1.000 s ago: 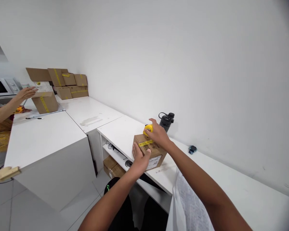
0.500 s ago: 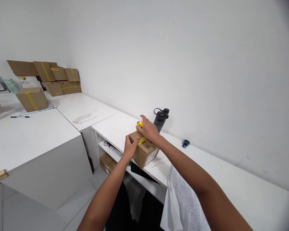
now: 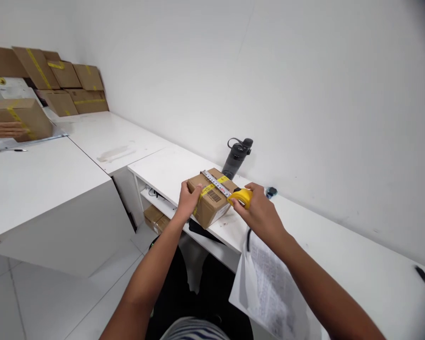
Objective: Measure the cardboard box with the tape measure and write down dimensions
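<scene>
A small cardboard box (image 3: pixel 207 213) with yellow tape and a printed label sits at the front edge of the white shelf top. My left hand (image 3: pixel 189 199) grips its left side, thumb on the top face. In my right hand (image 3: pixel 260 208) is a yellow tape measure (image 3: pixel 243 197), held at the box's right edge. Its blade (image 3: pixel 216 183) is drawn out across the box top, the end at the far edge. Below my right forearm, printed paper sheets (image 3: pixel 269 283) hang over the shelf's front edge.
Behind the box stands a dark bottle (image 3: pixel 235 158), beside a small dark object (image 3: pixel 271 191) near the wall. Taped cartons (image 3: pixel 62 75) are stacked at the far left. Another person's hand (image 3: pixel 3 128) touches a larger box (image 3: pixel 31 118) there. A pen (image 3: pixel 9 150) lies nearby.
My right hand has moved from the far side of the box to its right, drawing the tape blade out across the top. Another person's hand has come onto the larger box at left.
</scene>
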The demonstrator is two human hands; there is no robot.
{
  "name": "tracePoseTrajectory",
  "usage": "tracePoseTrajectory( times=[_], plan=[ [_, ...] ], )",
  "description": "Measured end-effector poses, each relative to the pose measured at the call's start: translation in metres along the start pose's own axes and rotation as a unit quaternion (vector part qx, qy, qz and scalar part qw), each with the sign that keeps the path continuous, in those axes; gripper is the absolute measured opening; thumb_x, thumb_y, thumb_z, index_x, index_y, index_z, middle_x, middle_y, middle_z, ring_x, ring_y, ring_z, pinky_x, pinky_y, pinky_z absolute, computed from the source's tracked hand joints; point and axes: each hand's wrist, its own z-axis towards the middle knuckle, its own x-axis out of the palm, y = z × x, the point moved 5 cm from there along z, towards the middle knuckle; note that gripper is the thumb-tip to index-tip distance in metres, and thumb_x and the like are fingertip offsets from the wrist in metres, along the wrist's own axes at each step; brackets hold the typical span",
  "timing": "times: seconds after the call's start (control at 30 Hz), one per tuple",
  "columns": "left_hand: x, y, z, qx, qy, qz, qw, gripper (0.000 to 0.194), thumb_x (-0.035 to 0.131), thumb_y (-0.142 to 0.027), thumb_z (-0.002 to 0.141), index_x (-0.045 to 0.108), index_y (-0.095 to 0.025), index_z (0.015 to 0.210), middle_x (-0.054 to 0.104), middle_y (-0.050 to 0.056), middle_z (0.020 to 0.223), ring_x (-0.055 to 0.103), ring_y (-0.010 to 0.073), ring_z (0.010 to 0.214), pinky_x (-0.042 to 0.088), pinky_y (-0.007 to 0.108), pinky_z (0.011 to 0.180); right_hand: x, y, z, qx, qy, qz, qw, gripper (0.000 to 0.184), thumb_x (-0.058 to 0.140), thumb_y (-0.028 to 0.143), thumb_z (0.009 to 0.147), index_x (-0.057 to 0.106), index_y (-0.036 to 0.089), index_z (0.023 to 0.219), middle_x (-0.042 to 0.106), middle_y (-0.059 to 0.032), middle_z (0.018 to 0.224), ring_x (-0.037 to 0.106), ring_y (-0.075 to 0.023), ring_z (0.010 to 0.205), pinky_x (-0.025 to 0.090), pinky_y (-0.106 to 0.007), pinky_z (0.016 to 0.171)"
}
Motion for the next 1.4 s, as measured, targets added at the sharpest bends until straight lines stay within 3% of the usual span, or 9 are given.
tracePoseTrajectory(
  times=[0.13, 0.33, 0.57, 0.7, 0.9, 1.07, 1.23, 1.33, 1.4],
  plan=[
    [0.001, -0.004, -0.001, -0.008, 0.01, -0.009, 1.0, 0.039, 0.061, -0.04, 0.081, 0.05, -0.018, 0.111, 0.061, 0.008, 0.108, 0.059, 0.0207, 0.1, 0.046, 0.032, 0.089, -0.001, -0.007, -0.005, 0.03, -0.001, 0.008, 1.0, 0.049, 0.054, 0.049, 0.082, 0.039, 0.021, 0.12, 0.06, -0.0121, 0.1, 0.063, -0.0297, 0.082, 0.046, -0.037, 0.065],
    [0.0, -0.006, -0.001, -0.002, 0.005, 0.001, 1.0, 0.039, 0.061, -0.04, 0.081, 0.049, -0.018, 0.11, 0.061, 0.009, 0.11, 0.058, 0.0212, 0.102, 0.045, 0.034, 0.091, -0.003, -0.001, 0.024, 0.011, -0.021, 0.008, 1.0, 0.062, 0.057, 0.051, 0.08, 0.035, 0.021, 0.129, 0.063, -0.0111, 0.1, 0.064, -0.0292, 0.077, 0.046, -0.036, 0.064],
    [0.001, -0.002, 0.002, 0.018, 0.017, -0.011, 1.0, 0.039, 0.06, -0.041, 0.082, 0.049, -0.018, 0.113, 0.062, 0.009, 0.111, 0.06, 0.0212, 0.103, 0.045, 0.035, 0.092, 0.045, 0.043, 0.089, -0.104, -0.008, 0.014, 0.994, 0.051, 0.05, 0.038, 0.085, 0.038, 0.017, 0.131, 0.056, -0.0168, 0.125, 0.059, -0.031, 0.105, 0.046, -0.038, 0.082],
    [-0.009, -0.001, 0.003, 0.04, 0.048, -0.033, 0.998, 0.039, 0.058, -0.043, 0.083, 0.051, -0.019, 0.113, 0.063, 0.009, 0.112, 0.059, 0.0211, 0.105, 0.044, 0.036, 0.095, 0.056, 0.055, 0.12, -0.139, 0.014, 0.049, 0.989, 0.057, 0.051, 0.04, 0.085, 0.034, 0.018, 0.135, 0.06, -0.0152, 0.118, 0.06, -0.0297, 0.101, 0.046, -0.04, 0.084],
    [-0.028, 0.013, -0.005, 0.045, 0.068, -0.161, 0.984, 0.043, 0.052, -0.049, 0.085, 0.049, -0.02, 0.117, 0.062, 0.008, 0.119, 0.058, 0.0213, 0.112, 0.045, 0.037, 0.097, 0.027, 0.009, 0.119, -0.076, -0.015, 0.252, 0.965, 0.062, 0.062, 0.052, 0.076, 0.037, 0.023, 0.125, 0.059, -0.004, 0.095, 0.061, -0.0224, 0.08, 0.049, -0.04, 0.078],
    [-0.03, 0.042, 0.002, -0.02, 0.038, -0.217, 0.975, 0.049, 0.045, -0.057, 0.086, 0.039, -0.023, 0.121, 0.06, 0.008, 0.114, 0.062, 0.0207, 0.101, 0.049, 0.039, 0.089, 0.034, -0.015, 0.086, -0.045, 0.001, 0.406, 0.913, 0.063, 0.064, 0.051, 0.076, 0.034, 0.024, 0.123, 0.056, -0.0008, 0.091, 0.058, -0.0175, 0.074, 0.051, -0.034, 0.07],
    [-0.052, 0.039, 0.031, 0.033, -0.008, -0.002, 0.999, 0.053, 0.064, -0.05, 0.075, 0.048, -0.021, 0.117, 0.049, 0.013, 0.13, 0.051, 0.0249, 0.119, 0.043, 0.04, 0.098, 0.038, -0.007, 0.08, -0.066, -0.001, 0.347, 0.935, 0.067, 0.063, 0.047, 0.079, 0.031, 0.023, 0.132, 0.056, -0.006, 0.107, 0.06, -0.0193, 0.089, 0.05, -0.036, 0.083],
    [-0.059, 0.029, 0.037, 0.029, 0.036, 0.1, 0.994, 0.046, 0.072, -0.048, 0.066, 0.062, -0.017, 0.099, 0.059, 0.013, 0.116, 0.052, 0.0293, 0.113, 0.042, 0.044, 0.097, 0.048, 0.013, 0.085, -0.114, 0.061, 0.224, 0.966, 0.069, 0.061, 0.042, 0.08, 0.028, 0.022, 0.137, 0.057, -0.0081, 0.111, 0.061, -0.022, 0.093, 0.049, -0.039, 0.085],
    [-0.057, 0.024, 0.031, -0.016, 0.081, 0.073, 0.994, 0.045, 0.063, -0.055, 0.073, 0.065, -0.015, 0.095, 0.064, 0.013, 0.105, 0.058, 0.0284, 0.104, 0.045, 0.043, 0.09, 0.058, 0.03, 0.087, -0.158, 0.085, 0.127, 0.976, 0.063, 0.058, 0.037, 0.082, 0.032, 0.022, 0.137, 0.055, -0.0111, 0.123, 0.058, -0.0255, 0.104, 0.046, -0.041, 0.089]
  ],
)
